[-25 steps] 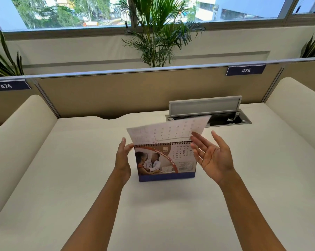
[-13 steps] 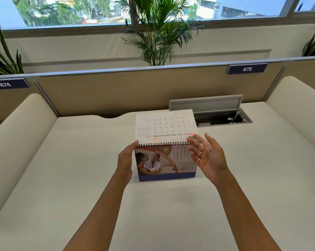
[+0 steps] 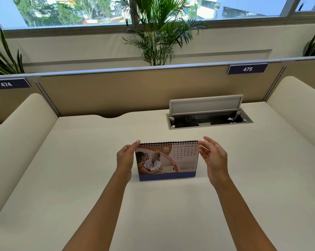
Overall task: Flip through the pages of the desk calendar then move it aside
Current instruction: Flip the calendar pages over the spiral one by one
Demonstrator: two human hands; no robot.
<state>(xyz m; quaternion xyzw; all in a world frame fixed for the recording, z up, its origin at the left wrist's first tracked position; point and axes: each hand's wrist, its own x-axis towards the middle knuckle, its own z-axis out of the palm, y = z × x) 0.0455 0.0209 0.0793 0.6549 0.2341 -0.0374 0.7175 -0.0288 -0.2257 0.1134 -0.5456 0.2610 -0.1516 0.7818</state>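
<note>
Your desk calendar [image 3: 166, 160] stood upright on the pale desk [image 3: 80, 178], showing its June page with a photo panel and a date grid, the spiral binding along the top.

Your left hand [image 3: 125, 156] was against the calendar's left edge, thumb tip at the binding's left corner, fingers curled toward the back where they could not be seen; it looked like a light steadying hold, though how firmly it pinched could not be told. Your right hand [image 3: 213, 156] hovered just beside the calendar's right edge, fingers spread and loosely curved, holding nothing.

The likely trouble from there: the calendar is a light folded stand, so a one-sided push or a lift by the top corner alone could have tipped it backward or collapsed it flat. A loose page could also have fallen forward again if jostled.

Behind the calendar and to its right, an open cable hatch [image 3: 209, 120] with its raised lid [image 3: 205, 105] broke the surface; sliding that way risked catching an edge. To the calendar's left and right the desk lay bare up to the padded side dividers [image 3: 17, 138], and bare desk stretched in front toward you.
</note>
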